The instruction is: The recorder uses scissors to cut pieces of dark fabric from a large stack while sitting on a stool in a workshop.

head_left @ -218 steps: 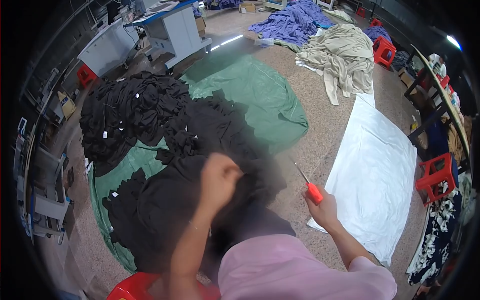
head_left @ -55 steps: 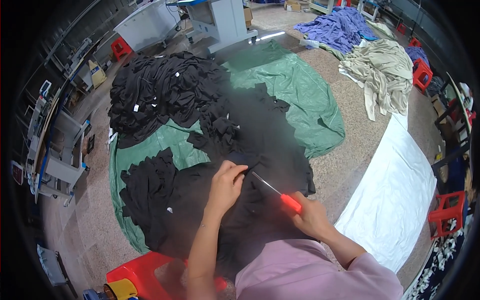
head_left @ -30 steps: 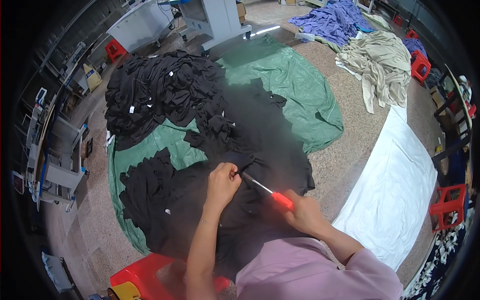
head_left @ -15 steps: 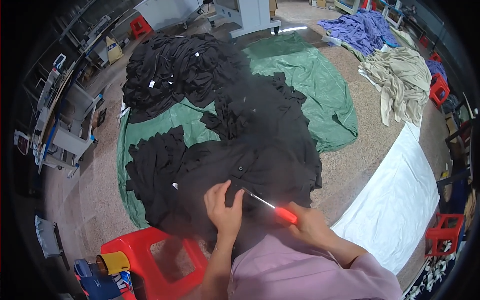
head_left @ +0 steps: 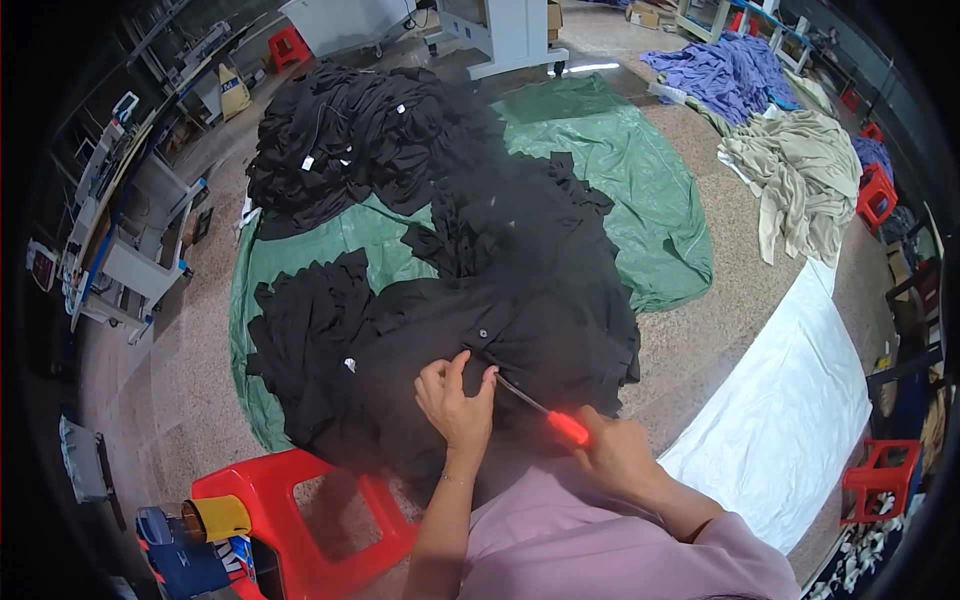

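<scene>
A black garment (head_left: 420,330) with a small round button (head_left: 483,334) lies spread in front of me. My left hand (head_left: 455,402) is on its cloth, fingers curled, gripping a bit of it with thumb and forefinger. In my right hand (head_left: 618,455) is a screwdriver-like tool (head_left: 568,428) with a red handle and a thin metal shaft. The shaft points up and left, and its end meets the cloth at my left thumb. That tip is too small to make out.
More black garments (head_left: 340,130) are heaped on a green sheet (head_left: 640,190). A red stool (head_left: 270,480) with a yellow roll (head_left: 222,517) stands at lower left. Purple cloth (head_left: 725,70), beige cloth (head_left: 805,165) and a white sheet (head_left: 780,420) lie to the right.
My left hand has shifted slightly up and to the right over the garment. The tool's tip stays by my left thumb, and its handle has barely moved. The view has tilted a little.
</scene>
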Demonstrator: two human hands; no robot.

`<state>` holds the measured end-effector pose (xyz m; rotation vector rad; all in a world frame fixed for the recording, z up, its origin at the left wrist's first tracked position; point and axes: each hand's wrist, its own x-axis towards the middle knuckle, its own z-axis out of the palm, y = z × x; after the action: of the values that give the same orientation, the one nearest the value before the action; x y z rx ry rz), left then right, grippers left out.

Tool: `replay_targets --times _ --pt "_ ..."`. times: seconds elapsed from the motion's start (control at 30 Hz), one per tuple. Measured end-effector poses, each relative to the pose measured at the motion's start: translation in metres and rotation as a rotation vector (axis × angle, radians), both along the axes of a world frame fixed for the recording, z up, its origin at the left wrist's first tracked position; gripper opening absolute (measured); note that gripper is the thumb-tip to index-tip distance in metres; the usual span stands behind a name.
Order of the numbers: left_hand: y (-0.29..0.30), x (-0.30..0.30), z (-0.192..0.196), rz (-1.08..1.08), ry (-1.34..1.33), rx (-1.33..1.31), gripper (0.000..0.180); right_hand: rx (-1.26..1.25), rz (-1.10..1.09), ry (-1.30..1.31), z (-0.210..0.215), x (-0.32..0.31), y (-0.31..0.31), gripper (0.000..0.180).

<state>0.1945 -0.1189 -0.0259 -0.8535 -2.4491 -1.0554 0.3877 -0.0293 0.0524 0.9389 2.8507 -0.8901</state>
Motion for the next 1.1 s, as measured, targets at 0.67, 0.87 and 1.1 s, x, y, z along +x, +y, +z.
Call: replay_targets --times 0.67,0.87,1.1 --pt "-0.042 0.061 -0.005 -0.308 -1.385 0.414 0.017 -0.140 -0.090 0.200 0.011 0.030 0.007 0.025" --pt "-0.014 0.057 0.011 -0.209 -1.746 0.622 0.035 -0.144 -0.123 0.126 -0.001 0.046 0.003 0.027" --pt "0.016 0.047 0.003 -0.062 -1.668 0.776 0.028 -0.126 -0.120 0.066 -0.006 0.052 -0.001 0.030"
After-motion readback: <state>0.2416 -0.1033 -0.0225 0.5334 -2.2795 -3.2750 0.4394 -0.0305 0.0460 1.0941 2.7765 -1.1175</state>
